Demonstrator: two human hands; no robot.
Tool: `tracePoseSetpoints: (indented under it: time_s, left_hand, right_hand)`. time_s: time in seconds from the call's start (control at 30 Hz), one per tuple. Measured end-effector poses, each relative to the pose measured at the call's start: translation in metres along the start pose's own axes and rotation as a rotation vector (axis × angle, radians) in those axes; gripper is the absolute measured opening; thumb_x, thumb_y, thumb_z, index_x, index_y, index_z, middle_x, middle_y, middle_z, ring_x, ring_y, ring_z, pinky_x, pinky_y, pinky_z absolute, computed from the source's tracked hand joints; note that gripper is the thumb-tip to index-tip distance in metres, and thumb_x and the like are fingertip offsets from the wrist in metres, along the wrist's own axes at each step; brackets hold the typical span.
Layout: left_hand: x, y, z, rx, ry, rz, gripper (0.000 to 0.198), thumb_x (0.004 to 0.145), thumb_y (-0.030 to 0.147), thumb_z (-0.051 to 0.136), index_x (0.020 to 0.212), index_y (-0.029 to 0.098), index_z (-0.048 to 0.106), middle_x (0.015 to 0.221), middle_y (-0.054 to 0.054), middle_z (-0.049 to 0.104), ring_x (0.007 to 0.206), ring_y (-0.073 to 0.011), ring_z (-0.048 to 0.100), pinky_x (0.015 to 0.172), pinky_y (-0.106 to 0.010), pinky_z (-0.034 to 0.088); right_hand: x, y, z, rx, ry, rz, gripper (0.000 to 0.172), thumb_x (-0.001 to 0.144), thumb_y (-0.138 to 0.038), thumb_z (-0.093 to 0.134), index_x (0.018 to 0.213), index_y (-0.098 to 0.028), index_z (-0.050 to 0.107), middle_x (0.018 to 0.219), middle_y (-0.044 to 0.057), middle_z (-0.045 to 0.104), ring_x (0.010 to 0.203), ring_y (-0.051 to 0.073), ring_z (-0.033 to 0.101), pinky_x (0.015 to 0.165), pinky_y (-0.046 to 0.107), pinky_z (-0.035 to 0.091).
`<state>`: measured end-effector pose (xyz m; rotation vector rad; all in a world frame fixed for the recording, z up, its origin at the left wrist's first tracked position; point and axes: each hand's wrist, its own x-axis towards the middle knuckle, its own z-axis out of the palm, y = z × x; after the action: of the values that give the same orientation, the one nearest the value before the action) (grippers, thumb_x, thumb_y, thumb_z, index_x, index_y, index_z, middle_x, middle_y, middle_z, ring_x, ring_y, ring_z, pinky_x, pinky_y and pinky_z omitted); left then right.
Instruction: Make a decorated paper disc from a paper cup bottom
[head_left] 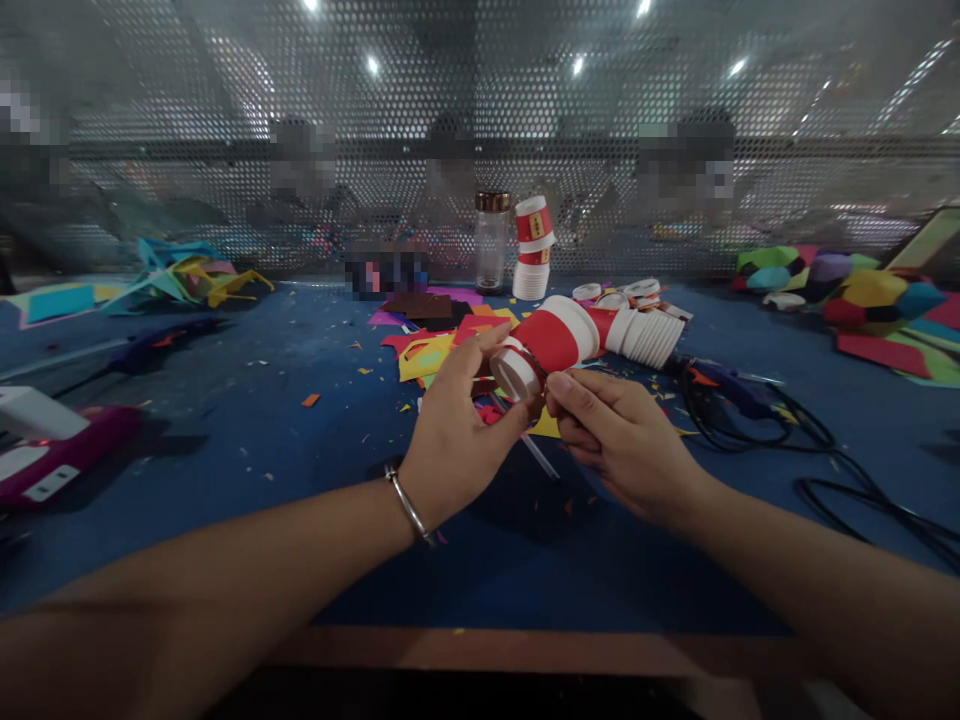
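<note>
A red and white paper cup [551, 340] is tilted on its side above the table, its closed base toward me. My left hand [457, 430] grips the cup near that base, with fingers behind it and the thumb below. My right hand [626, 440] is closed in a pinch at the cup's lower right edge. Whatever sits between those fingertips is too small or hidden to make out. A thin dark line runs round the cup by its base. Just behind lies a stack of paper cups [649, 337] on its side. Below the cup, a clear stick [541, 458] rests on the table.
Coloured paper [424, 360] and scraps litter the blue table [300, 480]. Glue guns lie left [161, 342] and right [739, 390], with a black cable [847, 470]. A bottle [491, 245] and upright cups [532, 280] stand behind. A magenta power strip [90, 460] sits left.
</note>
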<state>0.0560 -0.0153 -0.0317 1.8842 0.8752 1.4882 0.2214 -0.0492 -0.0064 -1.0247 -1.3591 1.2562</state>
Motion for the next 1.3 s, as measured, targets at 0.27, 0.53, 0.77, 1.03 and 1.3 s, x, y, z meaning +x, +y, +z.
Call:
tracePoseSetpoints:
  time_s: [0.27,0.53,0.77,1.03,1.3]
  left_hand:
    - [0.001,0.004,-0.004,0.054,-0.031,0.025,0.054,0.083,0.031,0.076,0.13,0.016,0.056,0.132,-0.016,0.068,0.112,-0.0243,0.071,0.097,-0.042,0.061]
    - [0.001,-0.007,-0.007,0.075,-0.149,-0.159,0.067,0.075,0.023,0.073,0.138,0.016,0.05,0.131,-0.017,0.069,0.117,-0.0292,0.069,0.104,-0.055,0.055]
    - [0.006,-0.007,-0.011,0.235,-0.152,-0.199,0.062,0.068,0.024,0.076,0.128,0.017,0.059,0.133,-0.017,0.065,0.128,-0.0361,0.058,0.112,-0.062,0.044]
    - [0.023,-0.003,-0.019,0.478,-0.341,-0.195,0.057,0.072,0.033,0.08,0.125,0.02,0.063,0.129,-0.018,0.069,0.125,-0.0418,0.06,0.11,-0.067,0.042]
    - [0.079,-0.011,0.008,0.596,-0.409,-0.267,0.039,0.073,0.037,0.084,0.106,0.019,0.074,0.119,-0.014,0.073,0.122,-0.0379,0.061,0.111,-0.058,0.042]
  right_hand:
    - [0.0,-0.001,0.0,-0.017,-0.007,-0.006,0.055,0.082,-0.067,0.077,0.069,-0.021,0.052,0.054,-0.011,0.03,0.044,0.004,0.021,0.038,0.019,0.014]
    - [0.0,-0.001,0.0,-0.055,0.021,-0.062,0.057,0.081,-0.07,0.076,0.069,-0.022,0.049,0.053,-0.011,0.03,0.045,0.004,0.022,0.039,0.021,0.016]
    - [0.0,-0.007,-0.004,-0.015,0.126,-0.132,0.055,0.076,-0.068,0.082,0.068,-0.021,0.054,0.053,-0.009,0.033,0.046,0.005,0.024,0.039,0.021,0.018]
    - [0.006,-0.016,-0.018,0.017,0.249,-0.19,0.048,0.079,-0.062,0.083,0.071,-0.021,0.06,0.05,-0.009,0.034,0.043,0.006,0.024,0.037,0.022,0.017]
    - [0.004,-0.01,-0.013,-0.075,0.24,-0.233,0.052,0.077,-0.066,0.082,0.071,-0.02,0.059,0.051,-0.009,0.036,0.043,0.005,0.027,0.038,0.023,0.016]
